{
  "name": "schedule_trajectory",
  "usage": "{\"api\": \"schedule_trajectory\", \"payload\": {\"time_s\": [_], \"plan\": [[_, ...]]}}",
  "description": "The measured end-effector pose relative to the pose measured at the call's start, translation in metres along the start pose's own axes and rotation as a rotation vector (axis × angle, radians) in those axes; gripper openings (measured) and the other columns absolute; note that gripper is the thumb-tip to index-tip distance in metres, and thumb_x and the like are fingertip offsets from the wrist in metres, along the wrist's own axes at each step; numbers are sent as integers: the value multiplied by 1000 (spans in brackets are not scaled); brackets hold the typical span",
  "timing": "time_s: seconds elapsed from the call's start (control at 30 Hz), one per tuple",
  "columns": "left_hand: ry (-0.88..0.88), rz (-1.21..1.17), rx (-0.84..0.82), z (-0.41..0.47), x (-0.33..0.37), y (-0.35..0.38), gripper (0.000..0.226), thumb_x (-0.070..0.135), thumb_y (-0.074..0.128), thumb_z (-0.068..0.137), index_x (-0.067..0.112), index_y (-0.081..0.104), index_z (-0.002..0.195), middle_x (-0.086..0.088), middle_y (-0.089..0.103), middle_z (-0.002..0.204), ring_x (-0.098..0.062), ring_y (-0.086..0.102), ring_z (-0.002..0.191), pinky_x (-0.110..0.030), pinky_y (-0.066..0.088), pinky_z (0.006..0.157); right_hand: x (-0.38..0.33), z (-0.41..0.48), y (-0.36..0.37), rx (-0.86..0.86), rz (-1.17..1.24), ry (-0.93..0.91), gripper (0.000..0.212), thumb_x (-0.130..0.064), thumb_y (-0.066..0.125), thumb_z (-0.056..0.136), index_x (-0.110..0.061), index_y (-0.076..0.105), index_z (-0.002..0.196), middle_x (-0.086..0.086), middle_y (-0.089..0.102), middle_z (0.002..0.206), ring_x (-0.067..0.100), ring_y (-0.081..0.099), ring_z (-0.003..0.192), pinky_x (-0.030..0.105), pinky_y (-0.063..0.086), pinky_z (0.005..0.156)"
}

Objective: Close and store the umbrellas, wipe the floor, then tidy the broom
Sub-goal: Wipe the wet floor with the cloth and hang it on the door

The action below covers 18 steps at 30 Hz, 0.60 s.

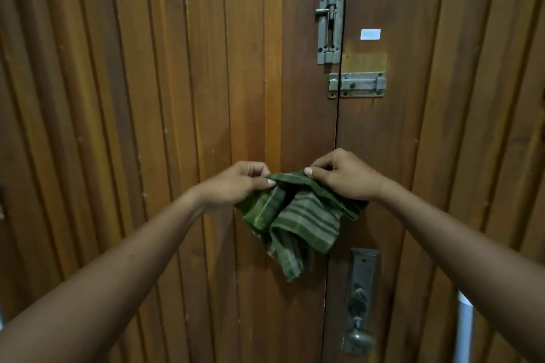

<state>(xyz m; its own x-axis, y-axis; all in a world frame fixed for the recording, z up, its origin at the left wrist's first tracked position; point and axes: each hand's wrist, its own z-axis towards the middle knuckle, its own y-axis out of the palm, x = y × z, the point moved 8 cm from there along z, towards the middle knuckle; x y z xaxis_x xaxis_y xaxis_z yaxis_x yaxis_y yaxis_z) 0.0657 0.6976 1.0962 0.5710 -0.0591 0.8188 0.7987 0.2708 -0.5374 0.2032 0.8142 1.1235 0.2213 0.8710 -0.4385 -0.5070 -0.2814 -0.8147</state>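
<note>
Cloth (303, 221) hangs, top edge pinched by left hand (239, 183) and right hand (345, 177).

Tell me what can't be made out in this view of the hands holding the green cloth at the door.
Head view only:
- Floor, umbrellas, broom: outside the frame.
- Green cloth: bunched, its top edge partly behind the left hand and right hand that pinch it; full shape unknown.
- White label on the door: too small to read.
- Pale object, lower right: cut off by the right forearm; unidentifiable.
- Door knob: blurred.
</note>
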Motion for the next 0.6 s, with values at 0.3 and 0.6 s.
{"api": "schedule_trajectory", "payload": {"time_s": [0.3,0.6], "plan": [[-26,84,184,-12,-7,18,10,22,52,99,14,52,93,-4,59,92,-18,56,85,-36,46,78,11,-32,54,42,202,120,44,-35,49,104,-2,68,80,4,64,70,20,59,64,34,44,65],[254,212,206,-28,-16,16,14,29,76,87,17,70,83,3,72,84,-12,67,83,-41,54,85,-1,-66,111,39,618,122,32,-42,67,93,-16,52,104,4,60,97,14,63,85,31,52,77]]}}
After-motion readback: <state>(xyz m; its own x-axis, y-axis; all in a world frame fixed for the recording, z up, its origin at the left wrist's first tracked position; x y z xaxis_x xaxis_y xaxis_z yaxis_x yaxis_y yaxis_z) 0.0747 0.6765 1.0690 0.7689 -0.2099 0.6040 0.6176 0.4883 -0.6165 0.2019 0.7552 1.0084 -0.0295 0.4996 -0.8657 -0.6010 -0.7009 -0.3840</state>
